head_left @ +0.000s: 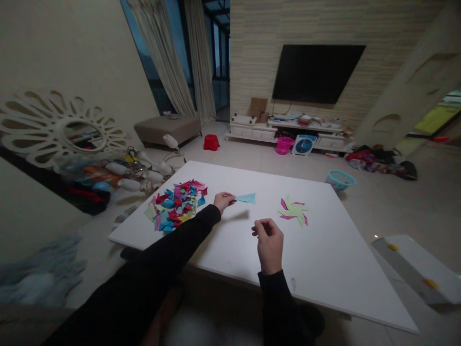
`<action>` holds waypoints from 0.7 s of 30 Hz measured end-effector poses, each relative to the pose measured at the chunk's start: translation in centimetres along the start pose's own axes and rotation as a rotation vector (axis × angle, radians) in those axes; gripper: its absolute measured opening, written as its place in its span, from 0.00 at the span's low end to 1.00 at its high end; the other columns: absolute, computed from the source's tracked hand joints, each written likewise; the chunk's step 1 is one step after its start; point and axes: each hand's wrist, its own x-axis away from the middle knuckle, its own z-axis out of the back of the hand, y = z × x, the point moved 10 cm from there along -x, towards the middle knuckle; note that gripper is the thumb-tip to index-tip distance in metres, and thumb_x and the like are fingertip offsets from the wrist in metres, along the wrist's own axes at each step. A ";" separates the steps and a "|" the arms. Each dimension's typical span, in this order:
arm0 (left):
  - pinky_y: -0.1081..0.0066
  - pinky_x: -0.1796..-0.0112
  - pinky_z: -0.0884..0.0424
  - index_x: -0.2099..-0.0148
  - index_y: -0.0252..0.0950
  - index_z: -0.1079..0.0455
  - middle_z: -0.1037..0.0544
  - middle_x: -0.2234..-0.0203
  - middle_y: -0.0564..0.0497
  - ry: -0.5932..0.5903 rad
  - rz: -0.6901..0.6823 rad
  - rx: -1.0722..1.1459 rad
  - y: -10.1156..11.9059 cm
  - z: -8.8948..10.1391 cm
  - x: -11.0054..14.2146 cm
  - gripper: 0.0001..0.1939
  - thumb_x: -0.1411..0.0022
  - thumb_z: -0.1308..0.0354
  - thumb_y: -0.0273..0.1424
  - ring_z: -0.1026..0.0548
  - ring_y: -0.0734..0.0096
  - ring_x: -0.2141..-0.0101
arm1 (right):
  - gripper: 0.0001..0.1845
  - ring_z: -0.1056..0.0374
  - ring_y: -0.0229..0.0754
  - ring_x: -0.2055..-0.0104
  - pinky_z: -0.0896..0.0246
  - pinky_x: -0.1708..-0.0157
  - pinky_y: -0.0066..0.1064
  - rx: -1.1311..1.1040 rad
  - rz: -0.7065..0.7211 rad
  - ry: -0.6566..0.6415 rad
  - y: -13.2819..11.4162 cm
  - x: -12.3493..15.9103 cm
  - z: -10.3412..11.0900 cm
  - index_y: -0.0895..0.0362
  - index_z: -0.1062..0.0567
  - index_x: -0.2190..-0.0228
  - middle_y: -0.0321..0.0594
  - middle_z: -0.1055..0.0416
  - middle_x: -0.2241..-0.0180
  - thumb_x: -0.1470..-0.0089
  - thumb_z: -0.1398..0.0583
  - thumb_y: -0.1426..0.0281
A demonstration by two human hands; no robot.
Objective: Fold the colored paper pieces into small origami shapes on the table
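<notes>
Over there the left hand (225,201) has its grip pinched on a pale blue folded paper (248,198) above the bench (320,269), the right hand (270,244) curled fingertips-together nearby, between a heap of colourful papers (176,204) and a green-and-pink pinwheel (294,210).

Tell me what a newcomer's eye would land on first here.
Probably the heap of multicoloured folded paper pieces on the left of the white rectangular table. To its right, the left hand holds a light-blue folded paper piece, and farther right lies a green-and-pink pinwheel-shaped paper piece.
</notes>
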 end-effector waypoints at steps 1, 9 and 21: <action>0.71 0.65 0.23 0.71 0.29 0.30 0.23 0.78 0.46 0.008 0.014 -0.021 -0.5 -0.3 -1.0 0.14 0.54 0.26 0.20 0.22 0.72 0.76 | 0.11 0.32 0.40 0.75 0.36 0.72 0.31 0.002 -0.009 0.000 0.1 0.0 0.1 0.56 0.27 0.75 0.36 0.28 0.78 0.49 0.37 0.62; 0.71 0.67 0.24 0.63 0.28 0.28 0.23 0.73 0.47 0.008 0.135 -0.195 -5.1 -1.6 -5.9 0.08 0.40 0.33 0.28 0.23 0.73 0.72 | 0.11 0.32 0.40 0.74 0.36 0.72 0.30 0.055 -0.030 -0.046 0.0 0.7 0.0 0.55 0.28 0.73 0.36 0.29 0.77 0.45 0.39 0.62; 0.57 0.54 0.24 0.43 0.33 0.32 0.27 0.49 0.42 0.040 0.155 -0.407 -5.2 0.9 -8.5 0.19 0.32 0.41 0.37 0.25 0.61 0.53 | 0.10 0.32 0.40 0.72 0.37 0.71 0.31 0.130 -0.042 -0.140 1.4 0.8 -3.2 0.54 0.28 0.72 0.36 0.28 0.75 0.44 0.40 0.62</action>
